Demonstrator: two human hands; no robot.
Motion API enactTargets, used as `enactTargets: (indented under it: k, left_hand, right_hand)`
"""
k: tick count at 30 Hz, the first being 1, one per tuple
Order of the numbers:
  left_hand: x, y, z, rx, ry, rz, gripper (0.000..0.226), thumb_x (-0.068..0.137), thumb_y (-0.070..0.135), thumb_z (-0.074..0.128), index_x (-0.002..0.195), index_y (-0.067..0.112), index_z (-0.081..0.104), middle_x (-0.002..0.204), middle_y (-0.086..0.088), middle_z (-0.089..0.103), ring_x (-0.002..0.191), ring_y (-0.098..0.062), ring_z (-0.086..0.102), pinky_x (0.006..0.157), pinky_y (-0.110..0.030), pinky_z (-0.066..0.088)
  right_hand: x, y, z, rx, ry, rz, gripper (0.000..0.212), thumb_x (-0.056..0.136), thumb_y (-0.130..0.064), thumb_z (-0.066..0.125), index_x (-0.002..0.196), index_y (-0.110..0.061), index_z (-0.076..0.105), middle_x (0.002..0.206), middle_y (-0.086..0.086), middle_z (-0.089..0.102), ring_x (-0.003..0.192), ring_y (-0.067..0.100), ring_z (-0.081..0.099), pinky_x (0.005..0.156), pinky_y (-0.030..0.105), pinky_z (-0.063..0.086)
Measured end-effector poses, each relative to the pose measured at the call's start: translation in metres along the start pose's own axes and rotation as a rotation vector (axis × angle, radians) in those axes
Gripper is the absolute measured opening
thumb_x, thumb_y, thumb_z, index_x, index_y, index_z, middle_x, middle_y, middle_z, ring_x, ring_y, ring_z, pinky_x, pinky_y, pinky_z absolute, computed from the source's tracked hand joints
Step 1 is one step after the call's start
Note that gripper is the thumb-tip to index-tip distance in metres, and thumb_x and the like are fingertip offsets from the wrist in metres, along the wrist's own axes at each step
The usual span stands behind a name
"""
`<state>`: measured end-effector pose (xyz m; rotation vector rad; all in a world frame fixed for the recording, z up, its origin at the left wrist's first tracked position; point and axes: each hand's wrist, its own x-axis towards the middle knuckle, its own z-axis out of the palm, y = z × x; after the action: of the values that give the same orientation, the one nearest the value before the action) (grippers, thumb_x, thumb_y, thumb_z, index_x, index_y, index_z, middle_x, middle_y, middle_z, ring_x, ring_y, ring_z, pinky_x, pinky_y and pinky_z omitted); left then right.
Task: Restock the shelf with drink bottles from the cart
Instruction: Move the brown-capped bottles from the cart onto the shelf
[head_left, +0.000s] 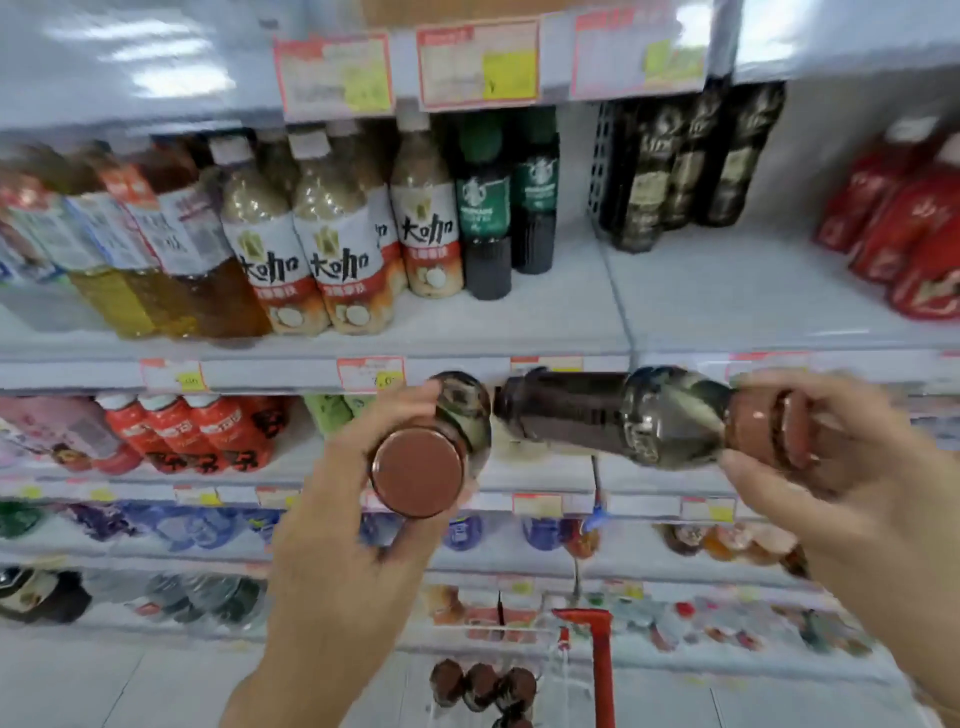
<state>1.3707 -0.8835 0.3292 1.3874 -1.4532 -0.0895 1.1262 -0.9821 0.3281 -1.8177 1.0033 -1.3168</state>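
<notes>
Step in hand: carrying, by the look of it. Two bottles were up at shelf height and neither was set down yet.
Left hand (363, 530): wrapped around a dark brown-capped bottle (431, 457), its cap facing the camera and its body pointing in at the shelf edge.
Right hand (831, 467): gripped the cap end of a second dark bottle (597, 415), which lay sideways with its base aimed left. It sat very close to the first bottle; whether they touched could not be told.
Next move: it probably called for swinging the sideways bottle upright, then lifting both over the lip onto the bare shelf board (701, 291) without clipping the neighbours.
Target shelf, left to right: amber tea bottles (156, 244), creamy coffee bottles (322, 249), green-labelled bottles (504, 208), then the open gap. After that came a perforated divider (602, 156), a row of dark bottles (691, 161) that looked a likely match, and red bottles (909, 234) at far right.
Price tags (371, 374): clipped along the shelf fronts, too blurred to read.
Lower tier: red-labelled bottles (192, 431) stood at the left. The tiers below were smeared by motion.
Cart (597, 665): it sat at bottom centre with its red frame showing. More brown-capped bottles (483, 686) waited inside, so plenty looked left to do.
Room: a shop aisle of white shelving with a pale floor below.
</notes>
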Motion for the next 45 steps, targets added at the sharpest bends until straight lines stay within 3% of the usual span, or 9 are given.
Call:
enactTargets:
  k: [5, 11, 21, 25, 29, 33, 37, 41, 45]
  left_hand:
    - [0.078, 0.041, 0.049, -0.152, -0.059, 0.27, 0.043, 0.084, 0.022, 0.065, 0.117, 0.043, 0.045, 0.124, 0.036, 0.047, 0.124, 0.001, 0.047, 0.097, -0.022, 0.045]
    - [0.139, 0.046, 0.143, -0.324, -0.183, 0.091, 0.04, 0.085, 0.021, 0.066, 0.121, 0.028, 0.051, 0.115, 0.018, 0.059, 0.11, 0.0, 0.055, 0.095, -0.02, 0.044]
    - [0.2, 0.054, 0.201, -0.436, -0.256, 0.031, 0.031, 0.082, 0.016, 0.069, 0.11, 0.025, 0.059, 0.103, 0.013, 0.065, 0.097, 0.001, 0.06, 0.087, -0.015, 0.047]
    - [0.227, 0.057, 0.208, -0.412, -0.357, -0.03, 0.018, 0.084, 0.017, 0.067, 0.1, 0.021, 0.06, 0.096, 0.008, 0.064, 0.089, -0.008, 0.06, 0.064, -0.007, 0.047]
    - [0.24, 0.05, 0.227, -0.287, -0.437, -0.11, 0.043, 0.085, 0.036, 0.063, 0.126, 0.027, 0.05, 0.115, 0.01, 0.055, 0.104, -0.006, 0.051, 0.085, -0.019, 0.04]
    - [0.239, 0.032, 0.247, -0.352, -0.388, -0.163, 0.064, 0.078, 0.031, 0.072, 0.134, 0.023, 0.042, 0.127, 0.004, 0.058, 0.113, -0.012, 0.054, 0.1, -0.031, 0.043]
    - [0.234, 0.02, 0.252, -0.413, -0.352, -0.227, 0.056, 0.071, 0.026, 0.08, 0.118, 0.02, 0.051, 0.118, -0.003, 0.064, 0.11, -0.019, 0.06, 0.1, -0.043, 0.046]
    - [0.232, 0.015, 0.253, -0.419, -0.324, -0.27, 0.064, 0.062, 0.03, 0.084, 0.115, 0.014, 0.052, 0.115, -0.006, 0.065, 0.106, -0.021, 0.062, 0.097, -0.044, 0.049]
    - [0.23, 0.01, 0.25, -0.437, -0.324, -0.277, 0.044, 0.07, 0.026, 0.08, 0.109, 0.023, 0.059, 0.111, 0.0, 0.066, 0.105, -0.018, 0.062, 0.098, -0.04, 0.048]
  right_hand:
    - [0.038, 0.005, -0.09, -0.204, 0.199, -0.054, 0.069, 0.065, -0.068, 0.069, 0.119, -0.026, 0.056, 0.108, 0.003, 0.063, 0.095, 0.023, 0.064, 0.085, 0.044, 0.054]
    - [0.088, -0.003, -0.116, -0.413, 0.474, -0.247, 0.029, 0.071, -0.039, 0.065, 0.097, -0.029, 0.059, 0.084, -0.001, 0.05, 0.076, 0.005, 0.049, 0.074, 0.014, 0.04]
    - [0.15, 0.007, -0.13, -0.371, 0.392, -0.203, 0.033, 0.071, -0.026, 0.075, 0.099, -0.033, 0.059, 0.091, -0.002, 0.064, 0.088, 0.018, 0.063, 0.082, 0.03, 0.053]
    - [0.167, 0.016, -0.122, -0.246, 0.351, -0.145, 0.024, 0.077, -0.013, 0.072, 0.094, -0.025, 0.062, 0.084, -0.013, 0.065, 0.078, 0.001, 0.063, 0.074, 0.012, 0.05]
    - [0.196, 0.028, -0.115, -0.022, 0.29, -0.036, 0.012, 0.082, -0.006, 0.066, 0.093, -0.009, 0.063, 0.091, 0.007, 0.07, 0.075, -0.003, 0.064, 0.07, 0.013, 0.051]
    - [0.217, 0.037, -0.095, 0.001, 0.246, -0.024, 0.025, 0.083, -0.01, 0.064, 0.106, -0.017, 0.056, 0.109, 0.005, 0.065, 0.104, 0.015, 0.059, 0.092, 0.022, 0.046]
    - [0.216, 0.046, -0.081, -0.079, 0.157, -0.075, 0.045, 0.071, -0.021, 0.079, 0.107, -0.018, 0.053, 0.108, 0.0, 0.062, 0.103, 0.01, 0.056, 0.081, 0.001, 0.041]
    - [0.202, 0.059, -0.077, -0.301, 0.267, -0.073, 0.081, 0.053, -0.04, 0.087, 0.122, -0.019, 0.05, 0.117, 0.001, 0.051, 0.109, 0.009, 0.043, 0.088, 0.014, 0.035]
    - [0.198, 0.056, -0.09, -0.188, 0.163, -0.072, 0.075, 0.068, -0.021, 0.08, 0.133, -0.021, 0.041, 0.127, -0.004, 0.055, 0.114, 0.006, 0.052, 0.097, 0.018, 0.042]
